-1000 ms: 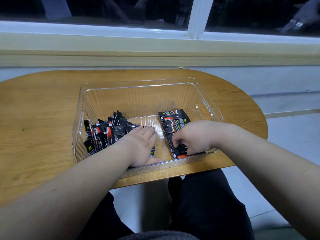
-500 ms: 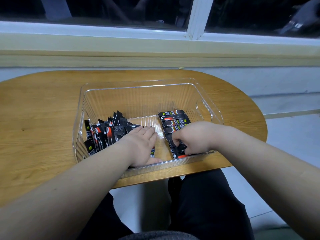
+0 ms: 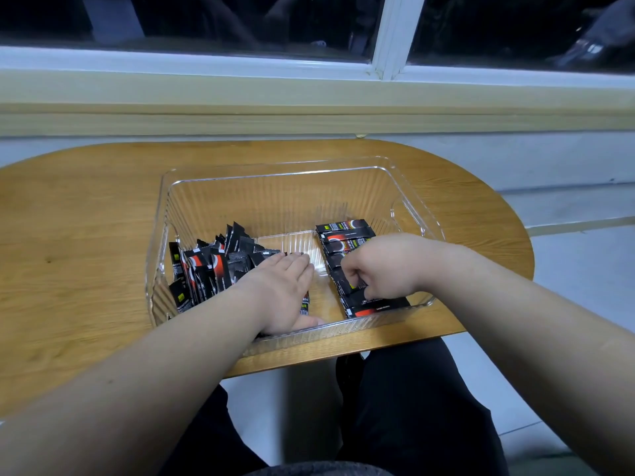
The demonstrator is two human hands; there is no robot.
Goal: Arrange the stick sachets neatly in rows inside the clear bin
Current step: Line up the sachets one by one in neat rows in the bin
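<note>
The loose stick sachets (image 3: 213, 266) lay jumbled at the left of the clear bin (image 3: 275, 166), just left of the flat, straight-fingered left hand (image 3: 285, 290), which gripped nothing. On the right, the tidy row (image 3: 345, 235) lay crosswise, and the curled right hand (image 3: 381, 266) pinched one sachet (image 3: 345, 283) in it.

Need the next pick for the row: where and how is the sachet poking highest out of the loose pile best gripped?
Pinch the free top end of the tallest sachet across its flat faces, coming from above. It stands tilted with its upper end clear of the loose pile and its lower end buried among neighbours, so a sideways approach would likely disturb them.
</note>
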